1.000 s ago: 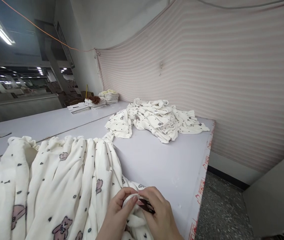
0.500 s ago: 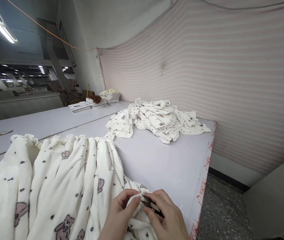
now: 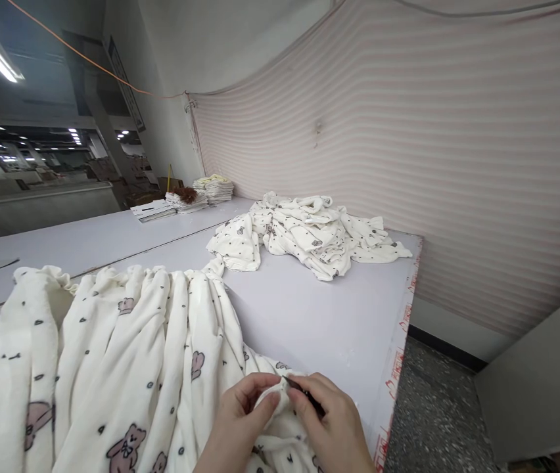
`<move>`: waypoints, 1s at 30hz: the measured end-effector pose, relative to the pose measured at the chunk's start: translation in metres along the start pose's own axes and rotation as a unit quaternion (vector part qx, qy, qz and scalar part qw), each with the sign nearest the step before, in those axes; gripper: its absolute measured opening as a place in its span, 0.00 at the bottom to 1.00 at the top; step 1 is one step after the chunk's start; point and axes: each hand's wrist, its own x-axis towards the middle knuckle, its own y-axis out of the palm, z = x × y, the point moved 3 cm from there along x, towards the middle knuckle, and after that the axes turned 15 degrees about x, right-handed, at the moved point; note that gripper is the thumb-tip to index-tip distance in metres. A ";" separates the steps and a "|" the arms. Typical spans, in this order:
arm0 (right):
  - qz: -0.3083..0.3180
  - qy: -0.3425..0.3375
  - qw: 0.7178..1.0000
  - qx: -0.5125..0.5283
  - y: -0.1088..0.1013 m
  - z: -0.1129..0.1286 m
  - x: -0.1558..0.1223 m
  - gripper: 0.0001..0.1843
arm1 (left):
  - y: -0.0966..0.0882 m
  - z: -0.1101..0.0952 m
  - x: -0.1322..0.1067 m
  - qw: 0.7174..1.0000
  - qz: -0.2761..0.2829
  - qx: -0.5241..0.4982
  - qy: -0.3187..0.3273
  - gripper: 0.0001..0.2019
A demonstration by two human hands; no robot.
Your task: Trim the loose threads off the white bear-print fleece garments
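Note:
A cream fleece garment (image 3: pixel 112 355) printed with pink bears and small dark hearts lies bunched across the near part of the table. My left hand (image 3: pixel 240 420) pinches a fold of its edge at the bottom centre. My right hand (image 3: pixel 332 427) is closed on a small dark thread snipper (image 3: pixel 302 394), whose tip touches the pinched fold. The two hands sit side by side, fingertips almost touching.
A heap of the same printed garments (image 3: pixel 309 233) lies at the far end of the white table (image 3: pixel 339 315). Stacks of paper and folded cloth (image 3: pixel 186 197) sit further back left. A striped pink curtain (image 3: pixel 408 131) hangs behind. The table's right edge drops to a speckled floor (image 3: pixel 438 414).
The right hand has turned the snipper so its dark blades point up to the fold; both hands have shifted slightly lower and right. The garment has barely moved.

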 end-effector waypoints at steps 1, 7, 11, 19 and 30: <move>-0.005 0.030 0.999 0.031 -0.002 -0.003 0.002 0.12 | 0.001 0.000 0.000 1.000 0.005 0.005 0.011 0.16; 0.093 0.104 0.985 0.103 -0.008 -0.005 0.005 0.02 | 0.004 -0.002 -0.012 0.940 -0.063 0.244 0.229 0.04; 0.059 0.081 0.992 0.078 -0.016 0.001 -0.006 0.03 | 0.004 -0.008 -0.025 0.842 -0.124 0.326 0.412 0.12; 0.085 0.095 0.991 0.049 -0.025 0.015 -0.014 0.12 | 0.000 -0.010 -0.027 0.796 -0.120 0.383 0.453 0.13; 0.143 0.069 0.986 -0.055 -0.024 0.024 -0.012 0.12 | 0.000 -0.004 -0.024 0.832 -0.090 0.341 0.429 0.13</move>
